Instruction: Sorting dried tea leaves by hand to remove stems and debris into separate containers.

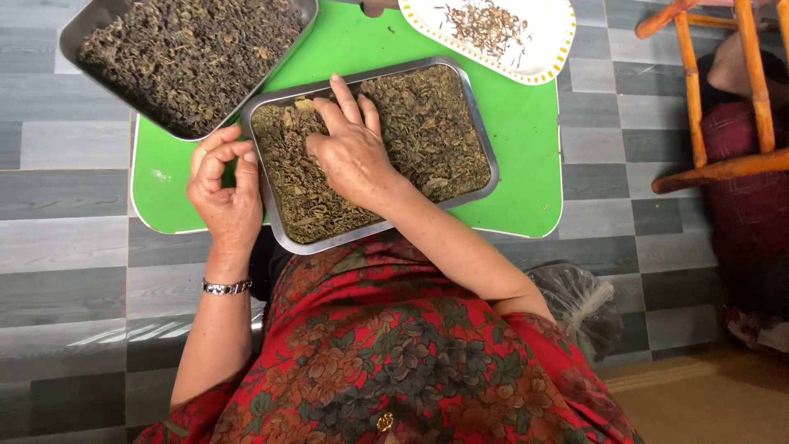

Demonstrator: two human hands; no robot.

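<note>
Near steel tray (481, 123) of dried leaves (427, 131) sits centre on green worktop (526, 140). Right hand (353, 152) lies flat in it, grip spread open, fingers on the leaves, nothing clamped. Left hand (223, 189) at tray's left edge, grip curled nearly closed, contents can't tell. Second tray (82, 29) of darker leaves beyond-left of it; white plate (551, 49) beyond-right.

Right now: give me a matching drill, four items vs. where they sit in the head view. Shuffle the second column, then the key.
1. right hand
2. left hand
3. white plate
4. dark tray

a. top left corner
b. at the centre tray's left rim
c. flat on the leaves
d. top edge, right of centre

Pairs: 1-c, 2-b, 3-d, 4-a
</note>
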